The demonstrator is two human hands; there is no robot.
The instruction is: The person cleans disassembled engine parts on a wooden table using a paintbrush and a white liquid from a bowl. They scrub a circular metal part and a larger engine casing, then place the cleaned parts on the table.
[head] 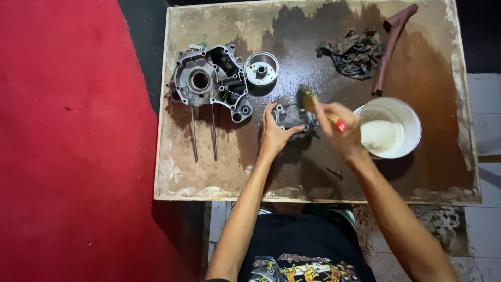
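Note:
My left hand (275, 131) grips the left side of a small grey metal engine part (293, 115) that rests on the stained wooden board (433, 177). My right hand (344, 128) is closed around a paintbrush (319, 108) with a yellow and red handle. Its dark bristles touch the top right of the metal part. A white bowl (404, 112) holding pale liquid stands just right of my right hand.
A large grey engine casing (209, 81) with two long studs lies at the board's left, a round metal disc (261, 68) beside it. A dirty rag (355, 52) and a brown curved piece (389, 44) lie at the back. A red mat (68, 141) covers the floor left.

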